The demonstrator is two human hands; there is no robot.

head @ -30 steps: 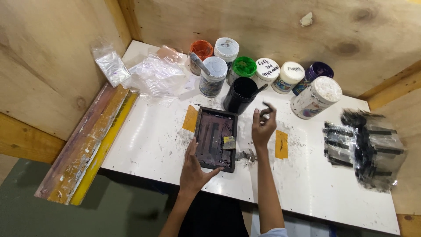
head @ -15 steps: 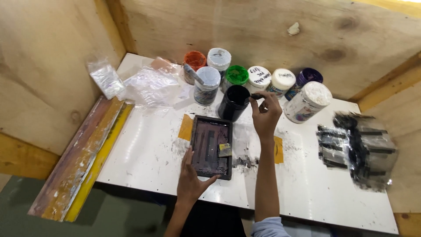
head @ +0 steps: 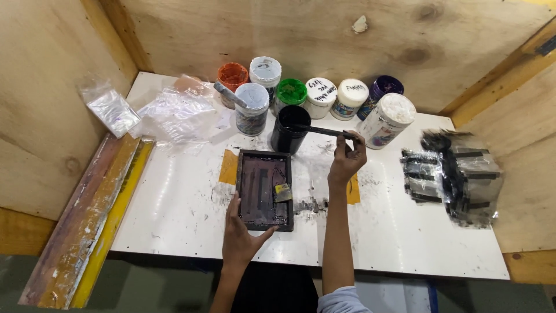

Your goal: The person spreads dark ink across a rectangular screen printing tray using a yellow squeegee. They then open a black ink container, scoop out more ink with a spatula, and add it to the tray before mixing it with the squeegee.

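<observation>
My left hand (head: 241,238) lies flat at the near left corner of a small dark rectangular screen frame (head: 263,189), its fingers spread along the frame's edge. A small yellowish scraper (head: 282,192) rests on the frame's right side. My right hand (head: 346,158) pinches the end of a thin dark stick (head: 321,130). The stick's far end reaches into an open black ink tub (head: 288,128) just behind the frame.
Behind stand several ink tubs: orange (head: 231,76), green-lidded (head: 290,92), white-lidded (head: 319,97), purple (head: 383,90). Clear plastic bags (head: 174,110) lie at the left, ink-stained plastic sheets (head: 457,174) at the right. Long squeegees (head: 92,214) lean off the white table (head: 174,214). Plywood walls enclose it.
My right hand has moved away from the frame toward the black tub and now holds the stick dipped in it. My left hand stays at the frame's corner.
</observation>
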